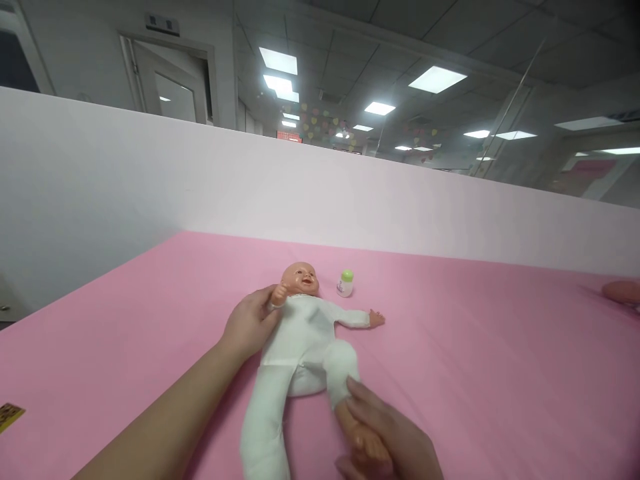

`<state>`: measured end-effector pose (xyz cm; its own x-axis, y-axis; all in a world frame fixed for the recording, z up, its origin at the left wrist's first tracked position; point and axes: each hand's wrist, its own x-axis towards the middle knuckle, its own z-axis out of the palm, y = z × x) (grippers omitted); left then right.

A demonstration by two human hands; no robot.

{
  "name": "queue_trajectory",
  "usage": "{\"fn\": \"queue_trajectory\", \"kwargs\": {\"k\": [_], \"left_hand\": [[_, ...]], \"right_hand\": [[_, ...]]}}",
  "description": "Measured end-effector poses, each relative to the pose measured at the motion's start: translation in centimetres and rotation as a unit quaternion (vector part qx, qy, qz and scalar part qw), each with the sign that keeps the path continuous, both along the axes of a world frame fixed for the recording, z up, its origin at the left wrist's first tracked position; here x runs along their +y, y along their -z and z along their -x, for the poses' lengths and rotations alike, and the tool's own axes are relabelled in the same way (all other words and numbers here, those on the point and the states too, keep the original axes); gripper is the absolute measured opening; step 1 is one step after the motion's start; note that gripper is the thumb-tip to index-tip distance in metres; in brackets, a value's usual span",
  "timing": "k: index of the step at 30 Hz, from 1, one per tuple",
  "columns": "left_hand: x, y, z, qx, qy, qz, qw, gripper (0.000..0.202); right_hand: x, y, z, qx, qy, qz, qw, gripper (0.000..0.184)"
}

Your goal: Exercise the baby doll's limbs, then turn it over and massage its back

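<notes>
A baby doll (305, 337) in a white one-piece suit lies on its back on the pink sheet (475, 347), head pointing away from me. My left hand (250, 323) grips the doll's right arm near the shoulder and wrist. My right hand (387, 443) holds the doll's bare left foot and lower leg at the bottom of the view. The doll's other arm lies stretched out to the right, and its other leg hangs toward me. A small white bottle with a green cap (345, 283) stands just right of the doll's head.
A white partition wall (150, 180) runs behind the pink surface. A peach-coloured object (621, 292) lies at the far right edge. A small patterned card (9, 416) sits at the left edge. Ceiling lights and a door show beyond the partition.
</notes>
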<state>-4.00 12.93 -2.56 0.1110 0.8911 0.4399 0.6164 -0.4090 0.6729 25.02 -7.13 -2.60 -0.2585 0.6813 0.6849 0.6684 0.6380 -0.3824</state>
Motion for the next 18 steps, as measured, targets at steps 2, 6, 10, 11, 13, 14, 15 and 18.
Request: {"fn": "queue_trajectory", "kwargs": {"k": [2,6,10,11,13,14,15,18], "left_hand": [[-0.4,-0.2,-0.5,0.074,0.04,-0.038,0.996,0.049],[-0.5,-0.1,-1.2,0.199,0.08,-0.092,0.972,0.05],[-0.5,0.0,-1.5,0.278,0.104,-0.102,0.949,0.056],[-0.5,0.0,-1.5,0.283,0.103,-0.099,0.948,0.056],[-0.6,-0.1,-1.6,0.275,0.1,-0.09,0.952,0.054],[-0.7,-0.2,-1.6,0.257,0.099,-0.084,0.958,0.053],[-0.7,-0.3,-1.6,0.228,0.099,-0.074,0.966,0.052],[-0.5,-0.6,-1.0,0.096,0.091,-0.02,0.991,0.05]], "right_hand": [[1.0,-1.4,0.8,0.021,0.006,0.007,1.0,0.055],[4.1,-3.5,2.7,0.067,0.024,0.109,0.991,0.046],[6.3,-3.8,3.6,0.091,0.03,0.198,0.976,0.049],[6.5,-3.6,3.7,0.101,0.032,0.205,0.973,0.05],[6.6,-3.2,3.8,0.117,0.035,0.205,0.971,0.052],[6.4,-3.0,3.9,0.12,0.036,0.2,0.972,0.051],[6.2,-2.9,3.8,0.119,0.035,0.19,0.974,0.05],[5.1,-2.7,3.7,0.105,0.03,0.147,0.983,0.044]]}}
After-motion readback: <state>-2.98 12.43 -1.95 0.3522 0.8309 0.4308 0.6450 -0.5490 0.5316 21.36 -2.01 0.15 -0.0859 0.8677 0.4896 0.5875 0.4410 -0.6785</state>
